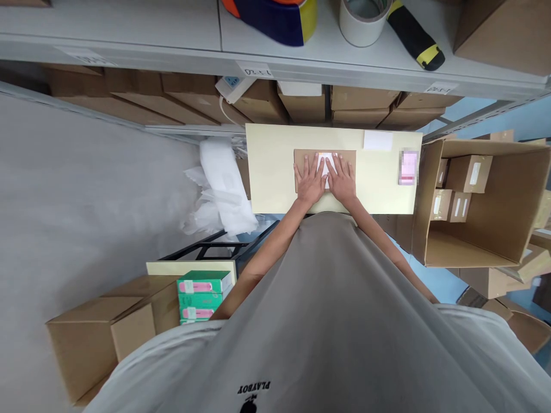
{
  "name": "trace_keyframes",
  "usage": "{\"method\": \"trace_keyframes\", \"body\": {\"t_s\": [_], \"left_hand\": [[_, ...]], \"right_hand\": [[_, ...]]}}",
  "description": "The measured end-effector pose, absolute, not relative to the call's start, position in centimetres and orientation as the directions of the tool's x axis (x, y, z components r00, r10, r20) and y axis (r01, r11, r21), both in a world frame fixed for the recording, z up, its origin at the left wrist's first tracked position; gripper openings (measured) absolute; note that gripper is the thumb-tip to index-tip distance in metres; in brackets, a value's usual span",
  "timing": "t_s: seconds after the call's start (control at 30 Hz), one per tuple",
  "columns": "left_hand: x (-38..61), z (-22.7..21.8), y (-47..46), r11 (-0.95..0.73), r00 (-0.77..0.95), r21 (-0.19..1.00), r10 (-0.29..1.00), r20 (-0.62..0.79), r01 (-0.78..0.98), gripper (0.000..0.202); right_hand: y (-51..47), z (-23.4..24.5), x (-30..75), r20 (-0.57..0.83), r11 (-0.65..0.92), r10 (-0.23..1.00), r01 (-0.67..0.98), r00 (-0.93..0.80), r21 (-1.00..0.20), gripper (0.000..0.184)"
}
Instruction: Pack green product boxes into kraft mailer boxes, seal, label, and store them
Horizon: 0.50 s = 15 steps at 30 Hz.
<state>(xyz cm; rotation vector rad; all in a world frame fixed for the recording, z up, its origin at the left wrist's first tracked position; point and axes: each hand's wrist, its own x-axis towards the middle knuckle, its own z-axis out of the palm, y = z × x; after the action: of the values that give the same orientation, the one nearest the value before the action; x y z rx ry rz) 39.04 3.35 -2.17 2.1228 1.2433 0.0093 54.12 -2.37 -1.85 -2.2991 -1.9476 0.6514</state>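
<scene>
A flat brown cardboard box lies near the middle of a cream tabletop. On its top is a white label, partly covered by my fingers. My left hand rests on the box's left side, fingers spread over the cardboard and the label's edge. Opposite it, my right hand lies flat on the right side, fingertips also on the label. The two hands nearly meet at the thumbs. Both palms face down and hide much of the box's near part.
A large open carton with several small boxes stands right of the tabletop. White wrapping hangs at the left. Above, a shelf holds a tape roll and a black-yellow-handled tool. Green boxes sit lower left.
</scene>
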Motion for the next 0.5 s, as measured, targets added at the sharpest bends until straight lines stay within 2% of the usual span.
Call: {"method": "trace_keyframes", "body": {"t_s": [0.3, 0.5], "left_hand": [[39.0, -1.8, 3.5, -0.329, 0.549, 0.543, 0.775, -0.312, 0.773, 0.077], [38.9, -1.8, 3.6, -0.34, 0.554, 0.539, 0.775, -0.304, 0.771, 0.078]], "right_hand": [[-2.4, -1.9, 54.6, -0.292, -0.269, 0.939, 0.916, 0.181, -0.299, 0.065], [-2.6, -2.1, 55.3, -0.249, -0.219, 0.958, 0.919, 0.14, -0.327, 0.066]]}}
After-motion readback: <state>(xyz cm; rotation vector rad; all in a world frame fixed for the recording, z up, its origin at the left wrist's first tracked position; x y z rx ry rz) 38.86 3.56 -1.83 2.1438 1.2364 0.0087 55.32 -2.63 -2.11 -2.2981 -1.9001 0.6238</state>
